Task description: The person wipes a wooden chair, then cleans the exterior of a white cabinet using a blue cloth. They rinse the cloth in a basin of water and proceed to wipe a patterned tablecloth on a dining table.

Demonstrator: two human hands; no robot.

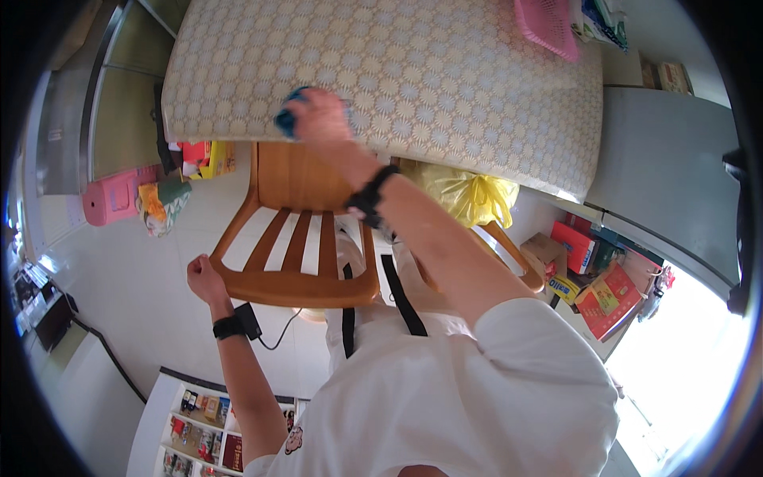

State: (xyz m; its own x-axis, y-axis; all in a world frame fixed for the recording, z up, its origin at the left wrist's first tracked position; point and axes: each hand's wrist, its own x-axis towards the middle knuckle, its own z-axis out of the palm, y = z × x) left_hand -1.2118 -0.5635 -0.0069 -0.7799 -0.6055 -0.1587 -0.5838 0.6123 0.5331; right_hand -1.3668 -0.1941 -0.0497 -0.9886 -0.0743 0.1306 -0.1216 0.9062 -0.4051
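Note:
My right hand (pixel 322 116) presses a blue cloth (pixel 288 119) onto the patterned tablecloth (pixel 381 77), close to the table's near edge. The hand is slightly blurred, and its palm covers part of the cloth. Lower down on the left, my left hand (pixel 207 280) has its fingers curled, with nothing visible inside. It is right beside the corner of a wooden chair's backrest (pixel 298 289); whether they touch is unclear. The chair (pixel 304 179) faces the table, its seat partly under the tablecloth's edge. Both wrists wear black straps.
A yellow plastic bag (pixel 477 194) rests on a second wooden chair (pixel 524 268). On the table's far right lies a pink plastic basket (pixel 548 27). Cartons (pixel 608 298) are stacked at right below a grey cabinet (pixel 667 173). A pink stool (pixel 113 200) stands on the left floor.

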